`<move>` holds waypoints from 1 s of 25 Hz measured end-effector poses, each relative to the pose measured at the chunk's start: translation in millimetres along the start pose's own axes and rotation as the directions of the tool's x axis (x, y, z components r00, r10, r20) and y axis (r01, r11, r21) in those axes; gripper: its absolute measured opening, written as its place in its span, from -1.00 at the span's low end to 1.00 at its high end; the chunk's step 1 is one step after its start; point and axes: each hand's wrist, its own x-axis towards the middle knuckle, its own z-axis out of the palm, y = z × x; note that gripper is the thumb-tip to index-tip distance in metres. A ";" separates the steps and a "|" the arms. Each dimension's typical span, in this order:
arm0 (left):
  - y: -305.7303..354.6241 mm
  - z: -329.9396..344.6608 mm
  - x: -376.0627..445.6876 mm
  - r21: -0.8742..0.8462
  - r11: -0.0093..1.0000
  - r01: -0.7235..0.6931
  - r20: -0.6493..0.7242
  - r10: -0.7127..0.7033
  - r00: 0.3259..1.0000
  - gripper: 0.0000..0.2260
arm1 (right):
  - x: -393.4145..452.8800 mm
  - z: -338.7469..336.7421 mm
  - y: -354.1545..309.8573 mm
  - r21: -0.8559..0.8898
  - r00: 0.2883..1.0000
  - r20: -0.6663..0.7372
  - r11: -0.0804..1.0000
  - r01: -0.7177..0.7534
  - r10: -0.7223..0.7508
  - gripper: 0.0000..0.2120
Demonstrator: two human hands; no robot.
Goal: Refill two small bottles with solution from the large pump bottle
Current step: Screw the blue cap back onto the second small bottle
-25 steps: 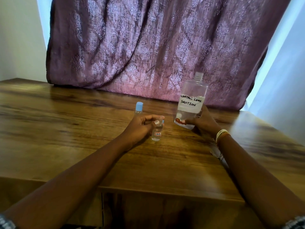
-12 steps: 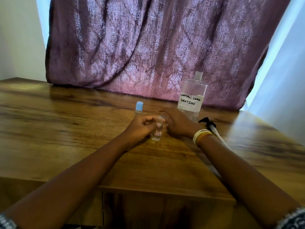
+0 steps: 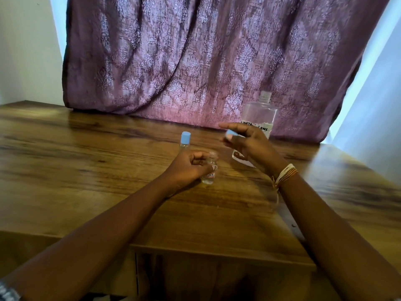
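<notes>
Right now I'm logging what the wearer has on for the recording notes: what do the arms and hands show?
Both forearms are bare. The right wrist carries a stack of thin cream, yellow and orange thread bangles. A patterned grey-and-white cuff shows low on the left arm. No rings visible.

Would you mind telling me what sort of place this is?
Probably a room at home, not a lab: a purple patterned curtain hangs behind a wooden table, and the large bottle bears a handwritten label.

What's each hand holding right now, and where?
Left hand grips the uncapped small bottle around its body; right hand pinches its blue cap at the fingertips.
</notes>
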 end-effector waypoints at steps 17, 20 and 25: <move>-0.5 0.1 -0.1 0.098 0.995 -0.027 -0.013 0.028 1.000 -0.89 | -10.0 25.4 -1.0 -0.524 0.987 0.024 0.839 0.148 -0.159 -0.66; 0.6 0.3 -1.7 0.107 0.994 -0.038 -0.005 0.039 0.999 -0.87 | -7.9 28.0 -1.4 -0.357 0.988 0.155 0.931 0.079 -0.025 -0.56; -2.4 -0.5 1.8 0.071 0.997 0.018 -0.027 -0.016 1.000 -0.85 | -6.1 5.4 -11.5 -0.167 0.970 0.243 0.984 0.055 -0.013 -0.58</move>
